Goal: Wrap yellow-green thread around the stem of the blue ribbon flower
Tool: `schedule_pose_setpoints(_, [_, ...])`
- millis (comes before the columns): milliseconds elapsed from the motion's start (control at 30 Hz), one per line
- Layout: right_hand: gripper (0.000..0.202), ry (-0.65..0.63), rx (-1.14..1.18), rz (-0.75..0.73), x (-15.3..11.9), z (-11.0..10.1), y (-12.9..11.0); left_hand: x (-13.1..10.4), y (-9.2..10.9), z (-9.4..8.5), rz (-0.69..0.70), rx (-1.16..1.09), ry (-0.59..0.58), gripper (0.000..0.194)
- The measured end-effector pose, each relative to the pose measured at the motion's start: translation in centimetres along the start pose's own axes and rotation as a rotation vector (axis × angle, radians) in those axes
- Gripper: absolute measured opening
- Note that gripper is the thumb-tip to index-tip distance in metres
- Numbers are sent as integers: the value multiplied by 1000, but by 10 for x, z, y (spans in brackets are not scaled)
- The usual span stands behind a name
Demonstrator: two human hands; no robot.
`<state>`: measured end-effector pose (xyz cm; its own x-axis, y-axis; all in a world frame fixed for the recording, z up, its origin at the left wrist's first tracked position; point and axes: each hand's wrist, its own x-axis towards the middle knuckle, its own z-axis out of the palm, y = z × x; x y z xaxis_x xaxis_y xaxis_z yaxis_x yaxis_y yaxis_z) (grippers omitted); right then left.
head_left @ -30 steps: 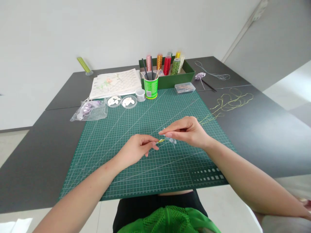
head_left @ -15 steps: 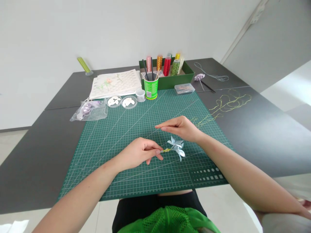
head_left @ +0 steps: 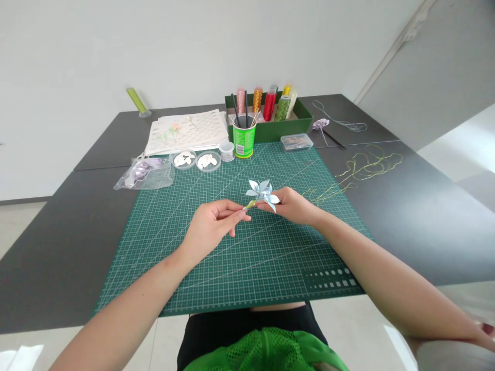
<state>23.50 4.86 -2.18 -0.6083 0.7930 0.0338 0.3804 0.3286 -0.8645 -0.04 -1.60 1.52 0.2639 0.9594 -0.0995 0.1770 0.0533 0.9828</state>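
Note:
A pale blue artificial flower (head_left: pixel 258 191) with pointed petals is held above the green cutting mat (head_left: pixel 232 278). Its short stem, wrapped in yellow-green, is pinched between the thumb and fingers of my left hand (head_left: pixel 212 222). The blossoms tilt up and to the right. Just behind them is my right hand (head_left: pixel 296 207), its fingers drawn together close to the top of the stem. Petals cover part of those fingertips, and whether a thread is between them I cannot make out.
Further back stand a green pot (head_left: pixel 244 139) with sticks, a dark green box (head_left: pixel 270 131) of thread spools, and a clear case (head_left: pixel 296 142). Dishes of white petals (head_left: pixel 208 162), paper sheets (head_left: pixel 185 135) and a plastic bag (head_left: pixel 145 174) lie left. Loose yellow-green thread (head_left: pixel 359 172) trails right.
My left hand has raised the flower away from me and slightly left, turning its blossoms upward. My right hand, apart from it before, is now right by the blossoms.

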Motion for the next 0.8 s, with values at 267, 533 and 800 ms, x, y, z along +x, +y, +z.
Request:
schedule_pose_setpoints(267, [31, -52, 137, 19, 0, -2, -11, 5, -8, -4, 12, -80, 162, 35])
schedule_pose_setpoints(533, [27, 440, 37, 96, -2, -42, 4, 11, -3, -13, 113, -182, 406, 32])
schedule_pose_setpoints(800, [22, 831, -145, 264, -32, -122, 43, 12, -2, -14, 171, -249, 486, 30])
